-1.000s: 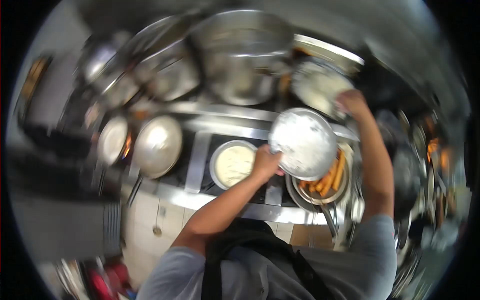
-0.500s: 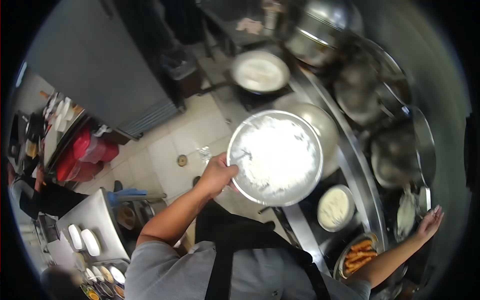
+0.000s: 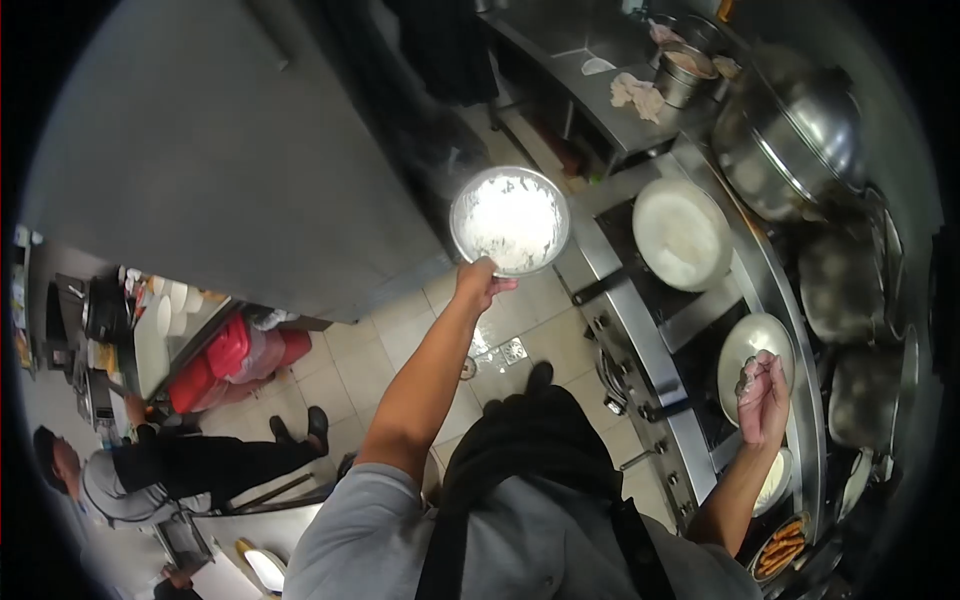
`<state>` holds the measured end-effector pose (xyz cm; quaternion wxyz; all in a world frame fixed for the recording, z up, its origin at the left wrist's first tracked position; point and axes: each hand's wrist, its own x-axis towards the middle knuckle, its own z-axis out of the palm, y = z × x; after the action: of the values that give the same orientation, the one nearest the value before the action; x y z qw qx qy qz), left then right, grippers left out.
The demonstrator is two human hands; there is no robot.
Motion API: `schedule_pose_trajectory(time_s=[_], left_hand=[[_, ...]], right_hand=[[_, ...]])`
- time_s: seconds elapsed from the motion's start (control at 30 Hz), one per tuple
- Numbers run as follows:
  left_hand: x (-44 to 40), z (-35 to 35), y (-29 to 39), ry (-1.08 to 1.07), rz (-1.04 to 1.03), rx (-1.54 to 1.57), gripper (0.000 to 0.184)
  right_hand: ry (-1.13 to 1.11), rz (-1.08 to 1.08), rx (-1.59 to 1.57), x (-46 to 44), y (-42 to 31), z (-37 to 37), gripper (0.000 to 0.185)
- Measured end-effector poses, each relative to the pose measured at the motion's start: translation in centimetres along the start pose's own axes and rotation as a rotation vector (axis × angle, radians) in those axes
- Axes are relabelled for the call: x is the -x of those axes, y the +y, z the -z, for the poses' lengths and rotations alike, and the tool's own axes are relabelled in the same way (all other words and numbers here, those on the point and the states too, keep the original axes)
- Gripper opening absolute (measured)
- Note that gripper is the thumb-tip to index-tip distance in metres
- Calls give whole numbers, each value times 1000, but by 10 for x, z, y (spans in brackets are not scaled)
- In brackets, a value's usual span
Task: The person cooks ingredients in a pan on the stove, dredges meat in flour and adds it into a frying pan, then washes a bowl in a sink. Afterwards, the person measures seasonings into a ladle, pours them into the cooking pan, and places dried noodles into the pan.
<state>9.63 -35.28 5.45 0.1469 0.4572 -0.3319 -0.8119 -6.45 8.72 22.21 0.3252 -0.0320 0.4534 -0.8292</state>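
My left hand (image 3: 482, 284) grips the near rim of a round metal bowl (image 3: 512, 222) with white powder in it, held out over the tiled floor. To the right, my right hand (image 3: 764, 395) is raised above a light-coloured pan (image 3: 745, 350) on the stove, palm up, its fingers partly curled and coated with pale residue. No object shows in that hand. A second pan (image 3: 683, 234) sits farther up the stove. Lower down are a bowl of pale food (image 3: 774, 484), partly behind my right forearm, and a pan of orange-brown pieces (image 3: 782, 547).
A large domed metal pot (image 3: 800, 140) and other pots line the stove's back. A steel counter (image 3: 585, 70) holds a metal container and a cloth. Red bins (image 3: 235, 355) stand at the left. A co-worker (image 3: 180, 475) in dark trousers is at the lower left.
The view has swung left, away from the stove. The powder bowl has moved away from the burners, out over the floor. My right hand has come away from the back bowl to above the pan.
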Motion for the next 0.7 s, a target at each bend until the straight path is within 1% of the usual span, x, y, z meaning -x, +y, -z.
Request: schedule_pose_trajectory(time_s=[0.03, 0.07, 0.1, 0.13, 0.17, 0.2, 0.27, 0.3, 0.33, 0.4, 0.43, 0.5, 0.53, 0.57, 0.6, 0.63, 0.67, 0.7], left_hand=[[-27, -4, 13, 42, -82, 9, 49], [-52, -9, 29, 82, -162, 17, 54], [-77, -11, 47, 86, -160, 9, 54], [-99, -12, 68, 140, -193, -56, 56], [-122, -12, 86, 195, -228, -121, 58], [-144, -12, 104, 202, -235, -128, 58], [-196, -9, 131, 310, -331, -176, 59], [-220, -8, 142, 362, -352, -177, 63], [-245, -5, 152, 363, -343, -189, 63], [-292, 1, 170, 496, -359, -292, 68], [-309, 0, 179, 493, -345, -295, 68], [-349, 0, 206, 577, -203, -515, 75], [-393, 19, 208, 570, -192, -522, 75], [-454, 49, 199, 656, -374, -685, 78], [-488, 65, 200, 684, -457, -774, 79], [-522, 80, 202, 720, -538, -864, 80], [-541, 88, 208, 736, -551, -1171, 81], [-555, 85, 209, 723, -540, -1328, 82]], right_hand=[[68, 10, 17, -18, 12, -10, 27], [74, 5, 10, -35, 20, -25, 27], [2, 7, 4, -56, 26, -43, 26], [-72, 8, -5, -77, 34, -56, 25], [-58, -6, -12, -99, 43, -64, 25], [-98, -17, 12, -123, 50, -69, 26], [-91, -60, 20, -169, 61, -94, 25], [-77, -64, 6, -183, 67, -100, 25], [-56, -78, 7, -197, 69, -107, 26], [-23, -98, 17, -218, 65, -118, 27], [9, -97, 18, -222, 63, -120, 27], [123, -76, 39, -228, 64, -124, 29], [193, -57, 59, -229, 64, -120, 31], [191, -27, 72, -230, 62, -116, 29], [194, 2, 87, -232, 62, -115, 27], [379, 56, 154, -239, 66, -126, 33], [562, 107, 224, -246, 70, -137, 39], [565, 82, 255, -250, 70, -138, 42]])
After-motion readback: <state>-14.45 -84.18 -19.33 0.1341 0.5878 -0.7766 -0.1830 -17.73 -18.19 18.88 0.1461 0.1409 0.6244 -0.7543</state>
